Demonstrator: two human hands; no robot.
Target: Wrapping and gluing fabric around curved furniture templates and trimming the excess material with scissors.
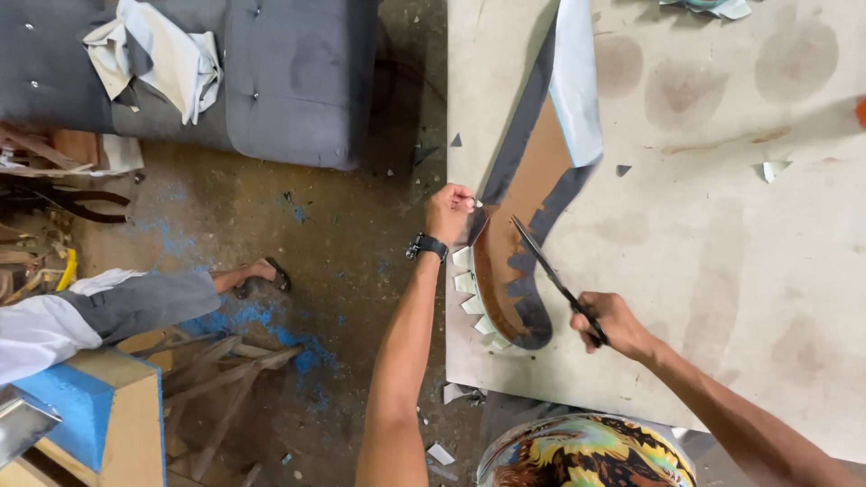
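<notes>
Left hand [448, 212] pinches the notched edge of the curved brown board wrapped in limp grey fabric [519, 225], right hand [609, 320] grip closed on black scissors [555, 278]; looks light, floppy, best held beside the cut.

I see a curved brown wooden piece [519, 207] lying flat on the board's left part — dark grey fabric wraps its edges, cut into white-backed tabs along the near-left curve. Black scissors [552, 275] angle across it — blades open, tips pointing far-left.

Black wristwatch [427, 245], bare forearms, colourful patterned shirt [586, 453]
</notes>
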